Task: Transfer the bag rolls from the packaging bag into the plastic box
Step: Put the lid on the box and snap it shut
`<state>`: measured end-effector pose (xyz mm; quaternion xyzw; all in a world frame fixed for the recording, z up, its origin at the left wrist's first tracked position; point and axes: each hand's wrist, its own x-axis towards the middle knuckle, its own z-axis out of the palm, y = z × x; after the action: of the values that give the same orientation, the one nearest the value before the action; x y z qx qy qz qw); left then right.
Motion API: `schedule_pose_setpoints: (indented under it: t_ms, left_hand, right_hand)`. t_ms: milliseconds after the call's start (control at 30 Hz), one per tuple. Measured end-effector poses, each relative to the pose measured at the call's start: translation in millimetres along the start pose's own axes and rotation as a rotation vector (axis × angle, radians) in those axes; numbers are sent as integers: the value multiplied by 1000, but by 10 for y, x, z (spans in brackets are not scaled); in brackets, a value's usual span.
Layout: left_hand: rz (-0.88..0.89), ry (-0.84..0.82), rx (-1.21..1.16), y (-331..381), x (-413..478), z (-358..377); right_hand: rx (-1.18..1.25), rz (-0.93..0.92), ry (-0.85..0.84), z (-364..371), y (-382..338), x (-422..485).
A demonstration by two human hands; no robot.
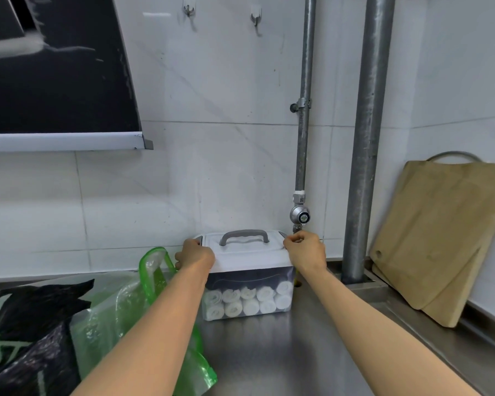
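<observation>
Bag rolls (249,301) lie stacked inside the plastic box (249,277) on the counter (297,352). Left hand (196,254) and right hand (305,250) each hold a curled-finger grip on one end of the lid (246,255). Risk: uneven pressure may leave one end unseated, and the packaging bag (152,270), just beside the left hand, could snag.

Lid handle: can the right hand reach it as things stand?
Probably yes. The handle sits uncovered on the lid, right beside the right hand, which grips the lid's edge and must let go first.

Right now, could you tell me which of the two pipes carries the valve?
The thinner left pipe, behind the plastic box; the thicker pipe has none.
</observation>
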<state>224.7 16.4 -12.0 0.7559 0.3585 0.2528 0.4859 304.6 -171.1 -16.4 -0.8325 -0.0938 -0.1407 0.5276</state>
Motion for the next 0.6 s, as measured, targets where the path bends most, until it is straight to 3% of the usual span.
schedule_pose_setpoints:
  t_ms: [300, 500, 600]
  left_hand:
    - [-11, -6, 83, 60, -127, -40]
    - [-9, -24, 154, 158, -429, -151]
    - [59, -15, 147, 160, -567, -196]
  right_hand:
    - [-195, -44, -34, -106, -36, -105]
    - [-334, -58, -207, -190, -82, -279]
    - [-404, -109, -96, -199, -160, -460]
